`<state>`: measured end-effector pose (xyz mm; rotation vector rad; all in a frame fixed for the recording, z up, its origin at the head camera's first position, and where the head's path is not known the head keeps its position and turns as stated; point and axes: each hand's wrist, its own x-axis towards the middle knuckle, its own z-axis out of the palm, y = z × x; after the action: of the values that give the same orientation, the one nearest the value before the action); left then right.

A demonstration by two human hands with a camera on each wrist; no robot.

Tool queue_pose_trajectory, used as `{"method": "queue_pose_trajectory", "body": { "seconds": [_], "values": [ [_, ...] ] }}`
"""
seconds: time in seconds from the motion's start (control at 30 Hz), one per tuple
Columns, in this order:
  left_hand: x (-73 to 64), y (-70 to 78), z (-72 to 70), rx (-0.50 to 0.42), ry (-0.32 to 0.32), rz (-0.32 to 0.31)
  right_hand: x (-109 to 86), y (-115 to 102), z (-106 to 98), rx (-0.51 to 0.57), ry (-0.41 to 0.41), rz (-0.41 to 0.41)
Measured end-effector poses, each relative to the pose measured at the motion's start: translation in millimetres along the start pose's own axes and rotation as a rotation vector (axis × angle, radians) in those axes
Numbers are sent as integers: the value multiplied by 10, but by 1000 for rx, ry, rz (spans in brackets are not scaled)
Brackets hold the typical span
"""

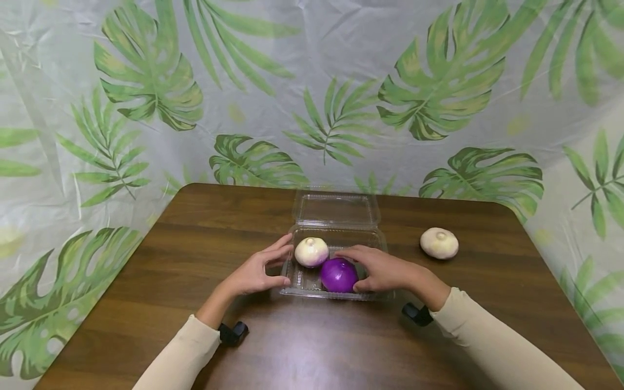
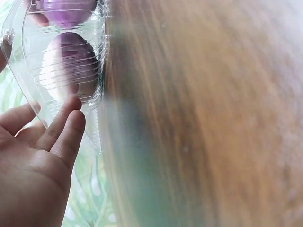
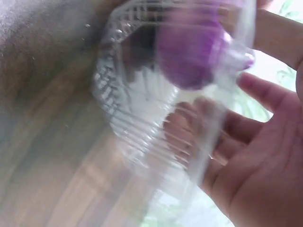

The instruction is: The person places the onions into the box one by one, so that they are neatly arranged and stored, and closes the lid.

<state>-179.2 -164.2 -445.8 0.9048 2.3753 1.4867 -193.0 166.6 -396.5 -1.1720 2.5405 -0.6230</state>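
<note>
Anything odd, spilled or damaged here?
Nothing looks spilled or damaged. Slightly odd: one pale vegetable lies alone, right of the clear container, while a purple one and a cream one sit inside.

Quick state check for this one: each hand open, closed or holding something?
Left hand: open, at the left side of the clear container.
Right hand: curved by the purple onion; grip cannot be told.

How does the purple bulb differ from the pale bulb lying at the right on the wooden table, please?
The purple bulb is deep purple and glossy, whereas the pale bulb is off-white and looks duller. The purple bulb sits inside the clear container, beside the right hand; the pale bulb lies directly on the table, away from both hands. Both are rounded.
</note>
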Motion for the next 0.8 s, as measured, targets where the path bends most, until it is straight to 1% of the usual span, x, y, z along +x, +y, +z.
{"method": "queue_pose_trajectory", "body": {
  "seconds": [0.13,0.27,0.37,0.47,0.57,0.63,0.7,0.8],
  "values": [
    [-6,5,2,-5,3,-3,-72,-19,-109,4,19,60],
    [-8,12,6,-3,5,-11,-229,-17,-256,-8,64,72],
    [-8,11,8,0,5,-23,-425,6,-362,-10,124,72],
    [-6,14,8,2,3,-32,-666,52,-454,-23,198,93],
    [-1,24,6,-3,0,-33,-917,129,-524,-11,247,137],
    [-3,20,3,-6,0,-27,-1077,206,-542,15,265,176],
    [-1,18,1,-12,1,-25,-1225,290,-535,52,283,221],
    [0,1,-1,-17,0,-21,-1403,415,-500,74,302,285]
  ]
}}
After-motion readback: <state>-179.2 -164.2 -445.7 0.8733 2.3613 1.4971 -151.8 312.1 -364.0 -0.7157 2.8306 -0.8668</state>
